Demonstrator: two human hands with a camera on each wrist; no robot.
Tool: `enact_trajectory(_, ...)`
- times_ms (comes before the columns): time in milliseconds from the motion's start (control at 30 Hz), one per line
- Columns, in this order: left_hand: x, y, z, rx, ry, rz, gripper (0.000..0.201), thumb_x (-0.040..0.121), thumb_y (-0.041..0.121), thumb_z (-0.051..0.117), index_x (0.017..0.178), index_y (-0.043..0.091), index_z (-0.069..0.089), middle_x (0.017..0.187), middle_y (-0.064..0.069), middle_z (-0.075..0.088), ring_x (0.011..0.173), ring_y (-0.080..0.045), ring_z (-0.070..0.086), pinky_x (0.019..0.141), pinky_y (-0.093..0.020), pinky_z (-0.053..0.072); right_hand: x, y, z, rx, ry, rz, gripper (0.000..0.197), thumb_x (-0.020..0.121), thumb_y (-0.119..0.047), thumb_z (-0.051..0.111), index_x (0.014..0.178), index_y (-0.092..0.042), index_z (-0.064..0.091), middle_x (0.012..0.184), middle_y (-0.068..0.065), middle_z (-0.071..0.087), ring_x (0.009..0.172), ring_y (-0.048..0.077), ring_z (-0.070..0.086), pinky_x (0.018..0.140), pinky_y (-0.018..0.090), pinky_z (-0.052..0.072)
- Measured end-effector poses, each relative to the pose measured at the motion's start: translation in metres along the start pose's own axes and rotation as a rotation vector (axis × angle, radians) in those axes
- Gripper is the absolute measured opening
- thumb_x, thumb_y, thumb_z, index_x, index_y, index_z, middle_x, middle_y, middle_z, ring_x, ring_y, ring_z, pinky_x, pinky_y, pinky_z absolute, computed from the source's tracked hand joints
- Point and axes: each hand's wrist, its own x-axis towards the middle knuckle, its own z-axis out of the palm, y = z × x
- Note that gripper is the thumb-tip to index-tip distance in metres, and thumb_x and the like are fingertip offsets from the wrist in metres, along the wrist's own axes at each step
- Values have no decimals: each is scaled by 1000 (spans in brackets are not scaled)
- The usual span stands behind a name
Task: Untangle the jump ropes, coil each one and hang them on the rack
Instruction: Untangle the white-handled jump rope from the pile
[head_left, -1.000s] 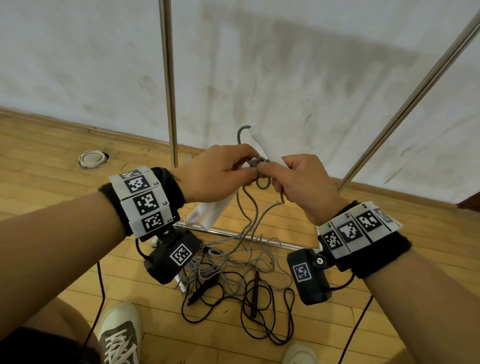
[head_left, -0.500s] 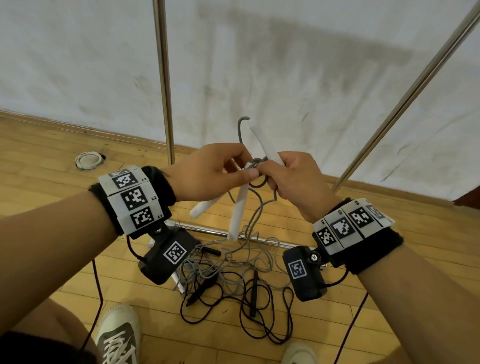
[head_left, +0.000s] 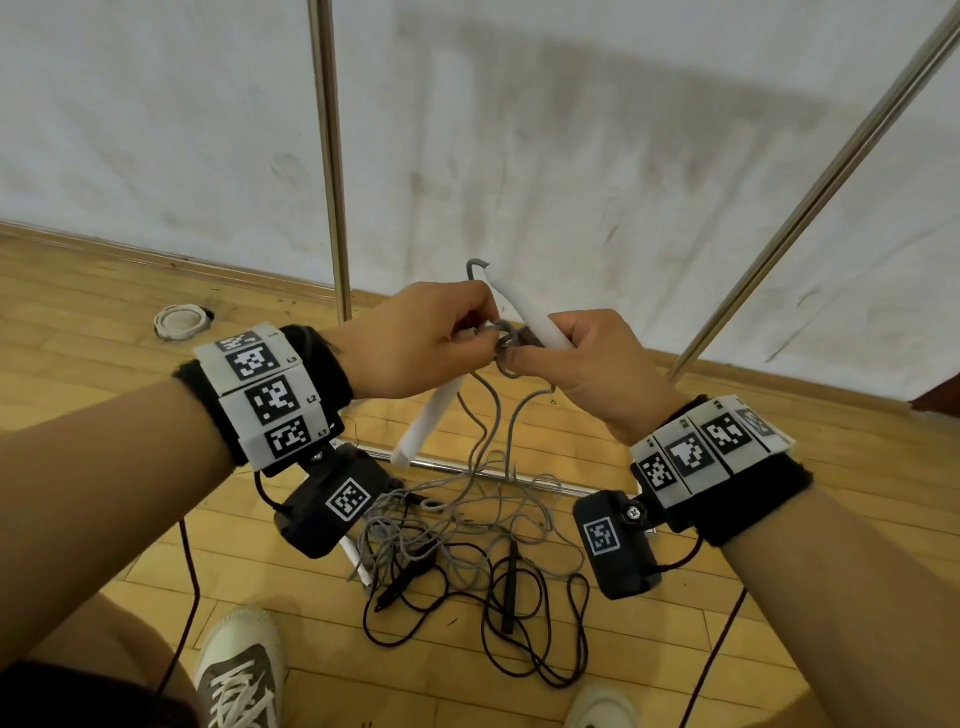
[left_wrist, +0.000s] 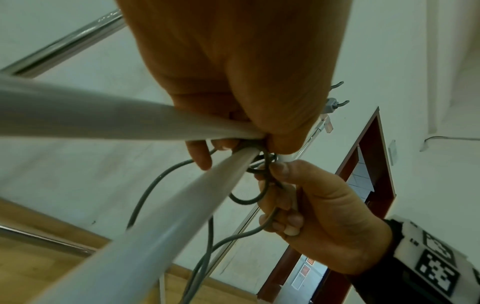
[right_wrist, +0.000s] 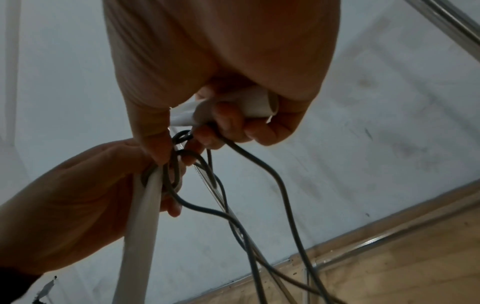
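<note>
My left hand (head_left: 475, 332) and right hand (head_left: 519, 356) meet at chest height over a knot in the grey jump rope (head_left: 506, 340). The right hand grips a white handle (head_left: 524, 312) that points up and left, and its thumb presses on the rope loops (right_wrist: 179, 160). The left hand pinches the ends of two white handles (left_wrist: 78, 117) (left_wrist: 155, 226) at the knot (left_wrist: 262, 164). One of them hangs down below it (head_left: 428, 423). Grey strands drop to a tangle on the floor (head_left: 467, 512), mixed with the black jump rope (head_left: 524, 639) and its black handles (head_left: 510, 582).
The rack's upright pole (head_left: 327, 156) stands behind my left hand. A slanted pole (head_left: 810, 192) is on the right, and the base bar (head_left: 467, 467) lies on the wood floor. Hooks (left_wrist: 337, 102) show high on the rack. My shoes (head_left: 239, 670) are near the tangle.
The white handles under my left hand swung down from pointing lower left to hanging steeply. Both hands stayed together at the knot, and the right hand's handle tilted more upright.
</note>
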Motion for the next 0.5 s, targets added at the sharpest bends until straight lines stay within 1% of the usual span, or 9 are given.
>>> enact_trajectory(67,1,0,-1,19,-21,-19,12,94,28,59,94,17,63,71,3,61,60,-8,50,54,-16,39,-1,0,0,54,19,6,30,81,-33,76,58,-16,68,51,-4,52,45,6,42,46,15,35)
enact_trajectory(133,0,1,0,57,-67,-23,11,91,28,60,91,18,64,76,3,63,67,-11,55,58,-22,42,-1,1,0,27,60,15,47,85,-41,71,58,-4,62,49,0,50,44,8,41,50,19,36)
enact_trajectory(167,0,2,1,70,-82,-17,11,90,29,60,89,19,65,76,4,62,68,-10,55,58,-21,41,-1,1,1,1,79,21,50,86,-41,70,58,-1,60,49,2,51,45,9,42,52,22,38)
enact_trajectory(233,-1,4,1,92,-86,1,13,92,32,58,88,21,64,75,8,60,68,-7,54,56,-15,39,0,2,1,-28,89,37,48,86,-38,70,57,-1,60,49,3,52,46,11,43,55,26,38)
enact_trajectory(267,-1,4,1,104,-80,13,13,93,31,58,89,21,64,76,8,59,67,-7,54,56,-15,38,0,3,2,-30,84,49,47,86,-37,70,56,-2,60,50,4,52,46,11,42,55,27,38)
enact_trajectory(333,-1,4,0,116,-57,33,13,94,29,60,91,18,65,79,6,59,69,-10,54,59,-21,40,2,4,0,-34,75,70,42,84,-33,70,54,-5,62,51,5,55,46,11,42,55,28,39)
enact_trajectory(400,0,1,-2,109,-28,30,15,94,29,62,92,15,66,80,2,61,69,-13,54,58,-18,39,4,4,-1,-39,65,85,33,82,-30,70,55,-12,66,52,1,58,46,9,44,54,27,39)
enact_trajectory(467,0,-2,-5,67,-4,8,14,93,28,65,89,14,66,76,-1,62,64,-14,53,54,-15,38,5,4,-1,-29,49,101,20,80,-28,69,65,-15,70,54,-3,61,49,10,46,53,27,40)
enact_trajectory(500,0,-3,-6,39,-3,-2,13,92,27,66,88,15,66,76,-4,64,64,-17,54,54,-17,39,5,4,-1,-24,42,106,17,80,-28,68,71,-13,71,56,-3,62,51,11,47,53,28,40)
